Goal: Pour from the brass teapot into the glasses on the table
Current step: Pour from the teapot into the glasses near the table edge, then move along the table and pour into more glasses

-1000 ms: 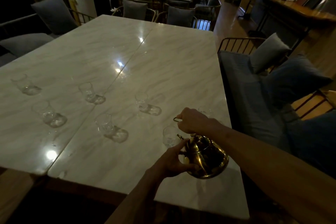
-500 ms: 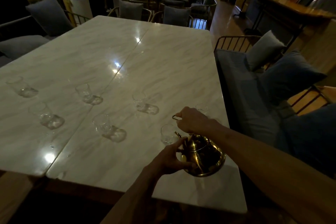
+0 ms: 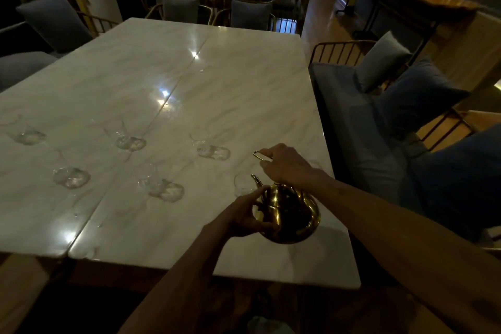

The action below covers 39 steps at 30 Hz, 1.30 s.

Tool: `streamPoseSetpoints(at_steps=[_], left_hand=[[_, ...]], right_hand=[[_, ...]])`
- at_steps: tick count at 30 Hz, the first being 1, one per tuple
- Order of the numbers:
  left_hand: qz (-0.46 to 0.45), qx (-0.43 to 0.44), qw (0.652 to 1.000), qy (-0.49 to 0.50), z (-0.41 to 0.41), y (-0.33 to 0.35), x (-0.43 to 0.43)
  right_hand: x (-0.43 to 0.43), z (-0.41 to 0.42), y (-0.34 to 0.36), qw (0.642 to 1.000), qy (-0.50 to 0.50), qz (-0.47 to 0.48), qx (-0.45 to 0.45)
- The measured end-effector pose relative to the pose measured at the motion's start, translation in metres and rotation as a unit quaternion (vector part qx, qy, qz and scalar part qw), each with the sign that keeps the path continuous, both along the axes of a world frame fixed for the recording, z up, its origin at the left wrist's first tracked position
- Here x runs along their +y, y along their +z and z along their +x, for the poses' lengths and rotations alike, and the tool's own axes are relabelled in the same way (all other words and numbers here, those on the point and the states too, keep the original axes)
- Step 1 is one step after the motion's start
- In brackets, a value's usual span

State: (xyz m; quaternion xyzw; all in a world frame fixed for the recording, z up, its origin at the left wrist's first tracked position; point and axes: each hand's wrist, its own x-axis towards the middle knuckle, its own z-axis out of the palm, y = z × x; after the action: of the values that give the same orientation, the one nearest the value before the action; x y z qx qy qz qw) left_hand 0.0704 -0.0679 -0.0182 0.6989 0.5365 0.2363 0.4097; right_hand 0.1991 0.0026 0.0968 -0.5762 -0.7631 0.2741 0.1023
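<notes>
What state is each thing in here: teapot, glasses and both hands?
brass teapot: held up, tilted, spout toward the nearest glass.
nearest glass: upright at the spout tip; fill unclear.
other glasses: upright on the marble table, spaced apart; fill unclear.
right hand: grips the teapot's handle.
left hand: curled round the teapot's body.

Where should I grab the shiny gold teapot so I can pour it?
Probably by the handle, coming from above, as the right hand grips it now. The handle rises over the round body of the brass teapot, which leaves the spout free to tip. The left hand cups the belly from the left side to steady it.
</notes>
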Motion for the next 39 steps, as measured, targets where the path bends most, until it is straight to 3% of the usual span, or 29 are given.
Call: streamPoseSetpoints(at_steps=[16,27,39], left_hand=[[0.054,0.034,0.997,0.051,-0.053,0.048,0.02],[0.036,0.026,0.992,0.116,-0.108,0.057,0.07],[-0.022,-0.026,0.988,0.154,-0.149,0.024,0.133]], right_hand=[[0.01,-0.043,0.045,0.987,-0.011,0.112,0.116],[0.071,-0.11,0.054,0.985,0.082,0.129,0.076],[0.152,-0.18,0.022,0.985,0.156,0.07,0.01]])
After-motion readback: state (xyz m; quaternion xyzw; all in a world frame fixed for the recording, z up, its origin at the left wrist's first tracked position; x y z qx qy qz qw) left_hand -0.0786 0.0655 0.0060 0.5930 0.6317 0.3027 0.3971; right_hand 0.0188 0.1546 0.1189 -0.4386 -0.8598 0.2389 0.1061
